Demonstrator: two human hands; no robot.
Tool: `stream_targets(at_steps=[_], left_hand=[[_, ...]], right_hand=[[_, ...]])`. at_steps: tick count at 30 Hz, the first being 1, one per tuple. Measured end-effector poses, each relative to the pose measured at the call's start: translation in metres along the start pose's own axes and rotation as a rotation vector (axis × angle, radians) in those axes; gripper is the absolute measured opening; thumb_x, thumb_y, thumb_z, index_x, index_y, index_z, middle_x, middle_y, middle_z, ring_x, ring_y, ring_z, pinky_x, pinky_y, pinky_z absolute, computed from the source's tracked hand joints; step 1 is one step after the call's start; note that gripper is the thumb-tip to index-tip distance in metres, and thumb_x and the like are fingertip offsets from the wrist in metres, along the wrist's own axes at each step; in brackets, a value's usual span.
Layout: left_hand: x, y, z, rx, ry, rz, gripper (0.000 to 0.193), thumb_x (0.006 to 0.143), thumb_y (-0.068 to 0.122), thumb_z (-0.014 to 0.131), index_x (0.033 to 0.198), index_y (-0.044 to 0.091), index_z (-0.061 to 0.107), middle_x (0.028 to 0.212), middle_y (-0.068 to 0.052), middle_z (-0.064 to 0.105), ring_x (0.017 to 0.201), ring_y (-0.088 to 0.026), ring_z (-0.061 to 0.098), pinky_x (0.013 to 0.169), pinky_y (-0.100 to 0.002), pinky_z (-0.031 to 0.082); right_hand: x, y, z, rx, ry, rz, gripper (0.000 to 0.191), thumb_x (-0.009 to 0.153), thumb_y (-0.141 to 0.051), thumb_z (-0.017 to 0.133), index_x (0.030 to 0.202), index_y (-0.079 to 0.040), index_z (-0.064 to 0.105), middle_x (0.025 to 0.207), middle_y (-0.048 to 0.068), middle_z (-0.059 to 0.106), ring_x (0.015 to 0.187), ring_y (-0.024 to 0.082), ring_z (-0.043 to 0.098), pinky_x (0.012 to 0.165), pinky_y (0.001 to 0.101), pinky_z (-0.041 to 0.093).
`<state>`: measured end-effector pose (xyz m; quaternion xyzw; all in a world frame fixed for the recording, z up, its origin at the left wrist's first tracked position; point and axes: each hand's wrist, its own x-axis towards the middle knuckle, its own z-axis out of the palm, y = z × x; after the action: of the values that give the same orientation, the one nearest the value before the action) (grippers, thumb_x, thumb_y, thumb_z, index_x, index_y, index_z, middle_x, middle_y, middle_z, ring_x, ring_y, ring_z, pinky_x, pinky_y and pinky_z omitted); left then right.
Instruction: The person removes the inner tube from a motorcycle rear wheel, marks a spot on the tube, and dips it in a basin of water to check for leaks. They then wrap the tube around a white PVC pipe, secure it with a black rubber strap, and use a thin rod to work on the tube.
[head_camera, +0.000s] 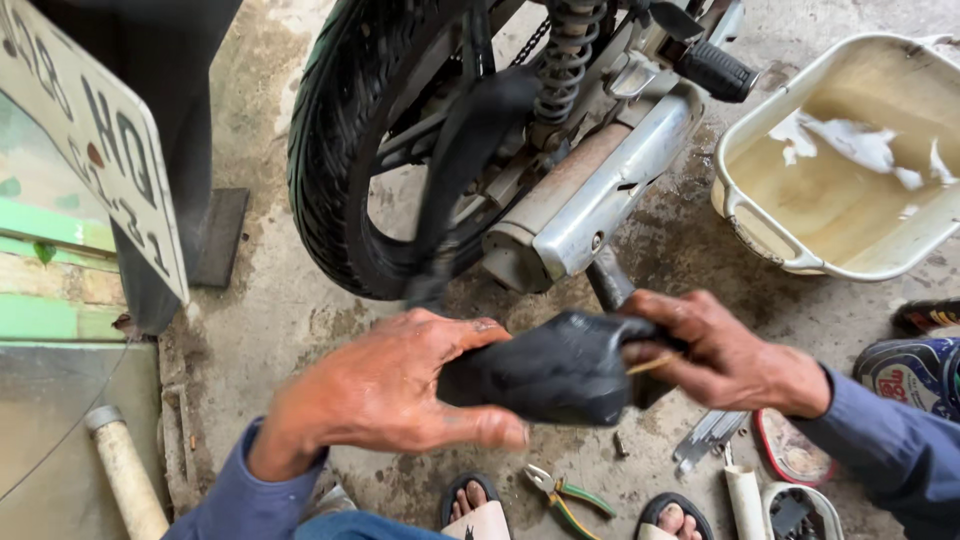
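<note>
Left hand (390, 390) and right hand (715, 355) both gripping folded black inner tube (555, 370), motorcycle rear wheel (345, 140) behind, pliers (565, 495) on floor

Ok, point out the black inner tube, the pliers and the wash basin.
black inner tube (555, 375), head view, on the folded rubber between the hands.
pliers (562, 493), head view, on the green handles.
wash basin (745, 205), head view, on its near rim.

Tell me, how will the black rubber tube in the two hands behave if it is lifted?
The black rubber tube probably flops: it folds between the left hand and the right hand. It looks light, and its matte skin seems grippy.
</note>
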<state>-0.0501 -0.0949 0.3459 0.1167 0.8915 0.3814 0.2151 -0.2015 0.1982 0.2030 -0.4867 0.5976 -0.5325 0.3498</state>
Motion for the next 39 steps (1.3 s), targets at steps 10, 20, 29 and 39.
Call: stream_targets(at_steps=[10,20,29,39], left_hand=[[0.017,-0.028,-0.033,0.055,0.236,-0.098,0.043,0.074,0.053,0.078,0.081,0.011,0.08,0.063,-0.001,0.074,0.055,-0.016,0.069,0.056,-0.033,0.055],[0.108,-0.091,-0.072,0.287,0.586,0.114,0.058,0.081,0.06,0.082,0.063,0.005,0.071,0.053,-0.006,0.062,0.046,-0.013,0.05,0.05,-0.035,0.043],[0.173,-0.199,0.014,-0.065,0.904,0.148,0.055,0.101,0.047,0.066,0.08,-0.003,0.07,0.061,-0.014,0.054,0.051,-0.008,0.05,0.05,-0.033,0.041],[0.146,-0.132,-0.005,-0.365,1.042,0.149,0.029,0.106,0.029,0.062,0.118,0.003,0.069,0.1,-0.007,0.074,0.091,-0.012,0.07,0.083,-0.028,0.058]], right_hand=[[0.011,0.016,-0.008,-0.455,-0.024,-0.339,0.044,0.099,-0.045,0.066,0.107,-0.002,0.065,0.088,0.015,0.063,0.076,0.028,0.063,0.065,0.0378,0.047],[0.023,0.067,-0.075,-0.01,0.265,0.223,0.051,0.101,-0.046,0.058,0.107,0.0,0.079,0.076,-0.002,0.065,0.071,0.008,0.054,0.06,0.03,0.046],[0.042,0.118,-0.025,-0.033,0.388,0.195,0.052,0.09,-0.053,0.068,0.106,-0.004,0.073,0.085,0.003,0.068,0.069,0.012,0.063,0.058,0.0314,0.055],[0.041,0.108,-0.01,0.165,0.44,0.034,0.033,0.102,-0.032,0.059,0.124,-0.007,0.059,0.097,-0.004,0.061,0.088,0.004,0.052,0.075,0.0246,0.048]])
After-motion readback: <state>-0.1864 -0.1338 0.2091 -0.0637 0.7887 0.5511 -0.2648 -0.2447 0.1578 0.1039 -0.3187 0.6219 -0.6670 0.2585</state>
